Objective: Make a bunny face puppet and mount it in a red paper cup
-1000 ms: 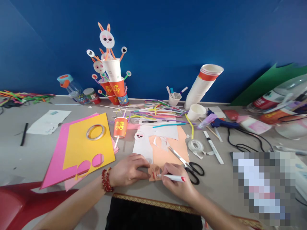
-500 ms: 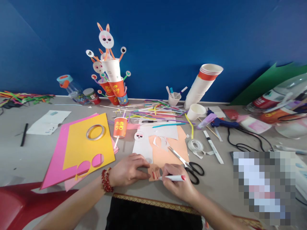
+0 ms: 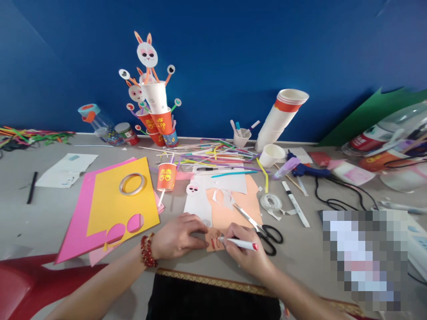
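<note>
A grey table (image 3: 50, 209) is backed by a blue wall (image 3: 220, 53), and its lower right is masked by a pixelated patch (image 3: 360, 262). A red seat (image 3: 18, 284) is cut off by the left edge. Against the wall, a tower is formed by a white cup (image 3: 156, 98) stacked above a red cup (image 3: 162, 122); orange stems rise from the white one, by which a rabbit face (image 3: 147, 54) is carried, and the figure behind is partly hidden. A tall leaning stack of paper cups (image 3: 278, 118) is seen farther right. Small coloured bits are held in the bottom of a clear bottle (image 3: 104, 131) with a blue lid. The left hand (image 3: 182, 238) is laid flat, fingers slightly spread, its fingertips resting on the left edge of a small peach card (image 3: 213, 243). By the right hand (image 3: 245, 251), fingers drawn together, a white marker (image 3: 242, 244) with a red end is gripped; its tip is held over the card, but whether contact is made cannot be told. Scissors (image 3: 267, 233) are placed just beside that hand. Several pens are stood in a small white cup (image 3: 241, 139). On the card, which lies between the hands, reddish ovals are drawn, their finer detail too small to be made out.
</note>
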`<state>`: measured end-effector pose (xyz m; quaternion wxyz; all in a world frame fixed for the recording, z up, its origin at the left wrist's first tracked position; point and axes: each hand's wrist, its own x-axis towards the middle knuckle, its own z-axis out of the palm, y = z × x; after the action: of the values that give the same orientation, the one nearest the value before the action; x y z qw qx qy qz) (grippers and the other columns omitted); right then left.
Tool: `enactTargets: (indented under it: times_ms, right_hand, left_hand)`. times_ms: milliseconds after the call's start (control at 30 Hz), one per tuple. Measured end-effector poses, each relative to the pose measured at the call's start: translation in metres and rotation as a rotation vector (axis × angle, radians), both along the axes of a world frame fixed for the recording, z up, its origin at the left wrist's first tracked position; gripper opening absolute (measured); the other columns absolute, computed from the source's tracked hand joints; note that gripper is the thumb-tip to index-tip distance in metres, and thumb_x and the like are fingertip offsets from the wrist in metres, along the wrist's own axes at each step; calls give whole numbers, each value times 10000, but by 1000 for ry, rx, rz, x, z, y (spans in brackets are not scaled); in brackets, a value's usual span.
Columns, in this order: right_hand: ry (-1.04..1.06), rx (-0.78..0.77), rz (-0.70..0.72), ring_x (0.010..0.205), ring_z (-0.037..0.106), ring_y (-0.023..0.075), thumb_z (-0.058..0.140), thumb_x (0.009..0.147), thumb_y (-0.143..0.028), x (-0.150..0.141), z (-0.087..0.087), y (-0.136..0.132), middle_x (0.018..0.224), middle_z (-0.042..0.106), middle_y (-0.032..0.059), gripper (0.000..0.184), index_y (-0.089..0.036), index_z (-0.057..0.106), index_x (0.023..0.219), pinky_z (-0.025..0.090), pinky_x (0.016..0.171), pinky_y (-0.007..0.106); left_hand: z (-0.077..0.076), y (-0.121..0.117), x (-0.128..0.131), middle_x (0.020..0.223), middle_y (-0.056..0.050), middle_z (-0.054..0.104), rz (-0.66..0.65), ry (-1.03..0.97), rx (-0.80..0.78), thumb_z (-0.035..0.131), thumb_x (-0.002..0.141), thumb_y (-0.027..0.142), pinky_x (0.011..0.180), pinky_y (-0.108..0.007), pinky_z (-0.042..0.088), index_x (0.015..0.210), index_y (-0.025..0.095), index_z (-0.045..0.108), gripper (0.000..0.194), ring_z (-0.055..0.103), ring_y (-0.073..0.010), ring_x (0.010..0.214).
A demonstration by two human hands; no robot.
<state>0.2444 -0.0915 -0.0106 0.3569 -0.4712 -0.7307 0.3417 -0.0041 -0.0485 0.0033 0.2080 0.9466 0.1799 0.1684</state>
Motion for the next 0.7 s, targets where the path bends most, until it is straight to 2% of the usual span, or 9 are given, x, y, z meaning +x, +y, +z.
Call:
enactTargets:
  times_ms: [333, 700]
  right_hand:
    - [-9, -2, 4, 493, 487, 113, 513, 788, -176, -1, 1, 1, 556, 544, -38, 134, -213, 474, 665, 350, 497, 212]
    - [-2, 3, 6, 492, 482, 114, 506, 791, -178, 0, 2, 0, 557, 536, -39, 136, -214, 474, 664, 345, 498, 216]
  left_hand:
    - [-2, 0, 0, 1166, -83, 638, -10, 1, -4, 503, 922, 193, 902, -392, 434, 1110, 271, 664, 259, 573, -234, 1053]
    - [-2, 0, -1, 1161, -88, 642, -6, 2, -16, 495, 934, 202, 887, -397, 437, 1110, 266, 674, 259, 571, -236, 1042]
